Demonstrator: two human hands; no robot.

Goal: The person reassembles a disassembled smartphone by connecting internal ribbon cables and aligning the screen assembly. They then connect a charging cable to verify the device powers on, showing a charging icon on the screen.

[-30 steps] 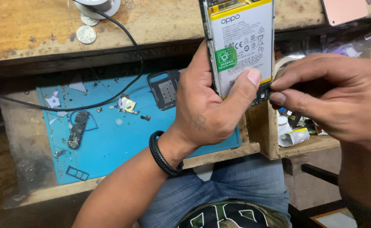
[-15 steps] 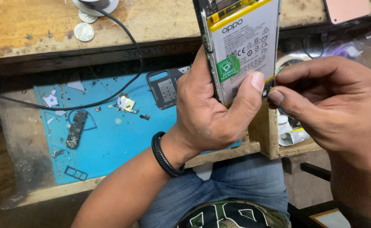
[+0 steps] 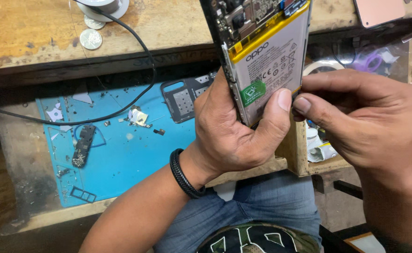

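Head view: left hand (image 3: pixel 232 133) is gripping an opened phone (image 3: pixel 262 61) upright above the lap, thumb lying on its battery (image 3: pixel 268 70); right hand (image 3: pixel 365 126) is pinching, grip together, at the phone's lower right edge, what it is clamping being too small to tell; blue mat (image 3: pixel 121 150) is lying on the lower surface (image 3: pixel 42 220), bearing a back cover (image 3: pixel 185 98) and small parts; coins (image 3: pixel 91 38) and a black cable (image 3: pixel 140 42) are resting on the upper shelf.

One head-worn camera looks steeply down, close (no second view), over the workbench (image 3: pixel 168 28).
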